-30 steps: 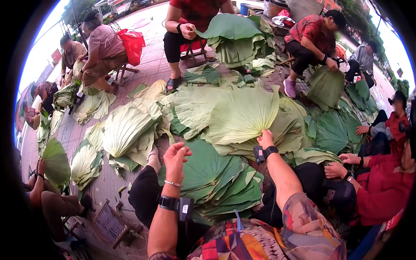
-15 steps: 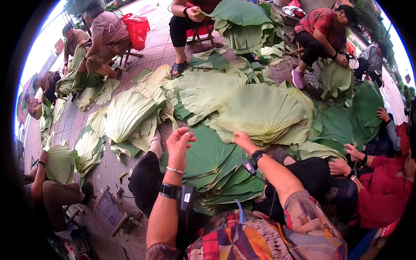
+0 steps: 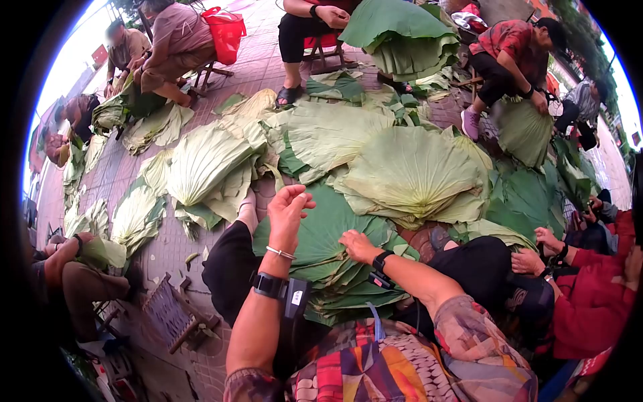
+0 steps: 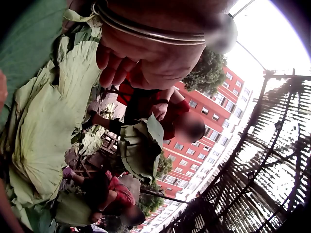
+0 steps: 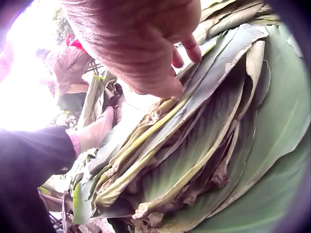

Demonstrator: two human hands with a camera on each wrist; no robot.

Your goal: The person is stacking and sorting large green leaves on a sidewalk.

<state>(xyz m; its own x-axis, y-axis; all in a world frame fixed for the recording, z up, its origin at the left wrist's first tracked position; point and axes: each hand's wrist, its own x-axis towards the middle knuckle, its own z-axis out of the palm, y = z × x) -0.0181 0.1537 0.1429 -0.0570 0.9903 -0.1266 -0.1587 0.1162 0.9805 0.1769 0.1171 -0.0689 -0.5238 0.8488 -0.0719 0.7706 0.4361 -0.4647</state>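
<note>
A stack of large green lotus leaves (image 3: 315,214) lies in front of the person, between the knees. The right hand (image 3: 360,246) is low over this stack, its fingertips right at the top leaves. In the right wrist view its thumb and fingers (image 5: 192,48) stand apart above the layered leaf edges (image 5: 194,145). The left hand (image 3: 288,213) is raised over the stack's left side, fingers loosely bent, holding nothing. Beyond the hands, a pale, spread-out lotus leaf (image 3: 415,174) tops another pile, its veins running together near the front edge.
More pale leaf piles (image 3: 207,164) lie on the paved ground (image 3: 201,268) to the left. A small folding stool (image 3: 171,315) stands at lower left. Several people sit around, handling leaves; one in a red top (image 3: 589,288) is close on the right.
The right hand has let go of the pale leaf, which now lies on the far pile, and has come back towards the body over the green stack. The left hand stays raised.
</note>
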